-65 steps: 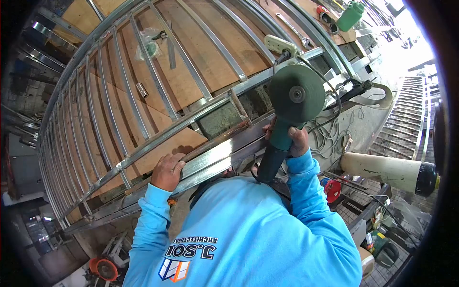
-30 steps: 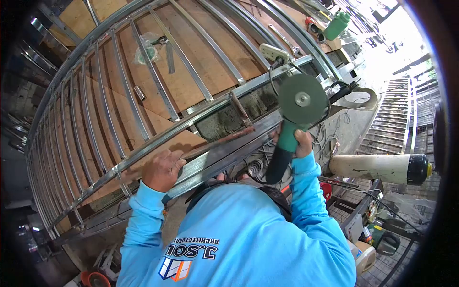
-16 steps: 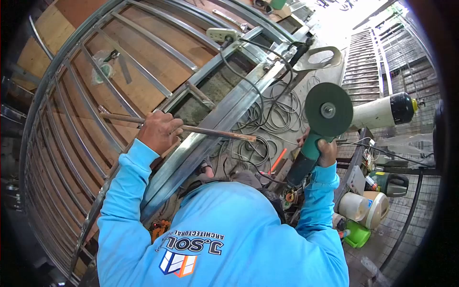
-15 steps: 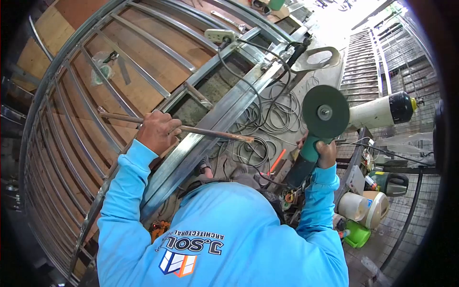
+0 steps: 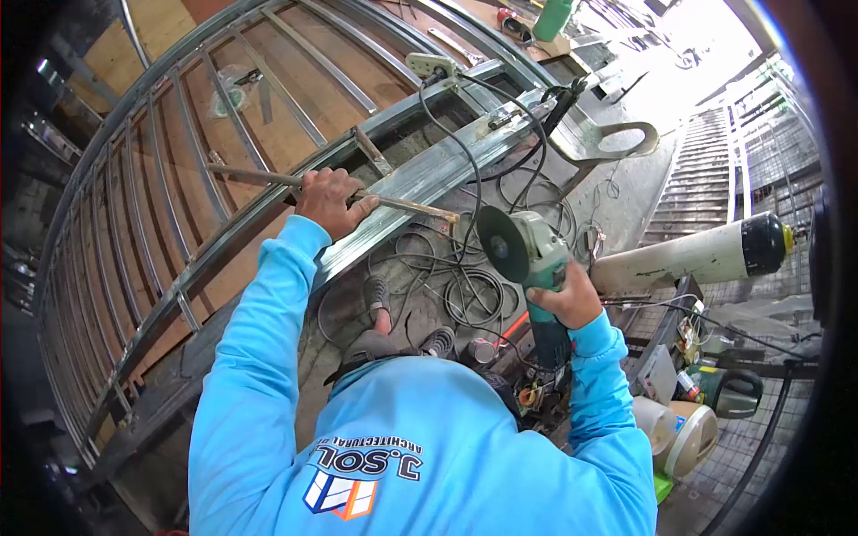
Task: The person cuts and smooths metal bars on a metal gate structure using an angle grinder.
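Our left fingers [image 5: 334,181] clamp the rod [image 5: 415,207]; our right fingers [image 5: 543,299] grip the grinder [image 5: 545,243], its disc [image 5: 493,234] ahead of them, near the rod's end.

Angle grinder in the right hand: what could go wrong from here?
The disc sits close to the end of the rusty rod; if spinning, it might grab or kick it. Only the bare left hand visibly grips the rod, so it could twist toward the fingers. Black cable loops near the disc and could be nicked, and the coils beside the shoes might trip the person.
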Demonstrator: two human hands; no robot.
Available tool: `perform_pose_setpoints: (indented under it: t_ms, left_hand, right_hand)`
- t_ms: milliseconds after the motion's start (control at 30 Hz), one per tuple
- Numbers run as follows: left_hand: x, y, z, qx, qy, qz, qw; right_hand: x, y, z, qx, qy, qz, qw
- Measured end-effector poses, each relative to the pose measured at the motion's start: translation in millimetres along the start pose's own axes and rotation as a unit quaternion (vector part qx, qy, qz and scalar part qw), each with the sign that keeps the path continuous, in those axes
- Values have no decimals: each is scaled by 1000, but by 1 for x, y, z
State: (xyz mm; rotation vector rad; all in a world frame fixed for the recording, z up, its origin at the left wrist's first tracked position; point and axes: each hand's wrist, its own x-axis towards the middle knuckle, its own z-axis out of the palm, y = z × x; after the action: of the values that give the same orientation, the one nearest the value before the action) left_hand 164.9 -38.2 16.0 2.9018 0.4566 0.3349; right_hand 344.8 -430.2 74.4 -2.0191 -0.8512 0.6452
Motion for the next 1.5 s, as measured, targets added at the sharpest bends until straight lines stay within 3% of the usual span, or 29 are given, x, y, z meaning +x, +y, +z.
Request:
perform_pose_setpoints:
  t_ms: [200, 400, 600, 733, 933, 1500]
  left_hand:
    - [-2, 10, 4, 13, 46, -29, 998]
    - [0, 14, 2, 36, 2, -58, 998]
    - [-1, 9, 8, 23, 46, -44, 998]
    - [-2, 11, 5, 18, 40, -47, 998]
    - [-2, 12, 2, 12, 29, -54, 998]
    - [-2, 12, 1, 17, 29, -51, 998]
  right_hand:
    - [13, -13, 10, -41, -27, 4, 999]
    - [26, -11, 16, -47, -21, 7, 999]
    - [41, -14, 9, -68, -49, 24, 996]
    - [47, -15, 7, -92, -46, 6, 995]
    - [50, -28, 5, -85, -79, 54, 992]
    - [47, -36, 7, -84, -46, 41, 995]
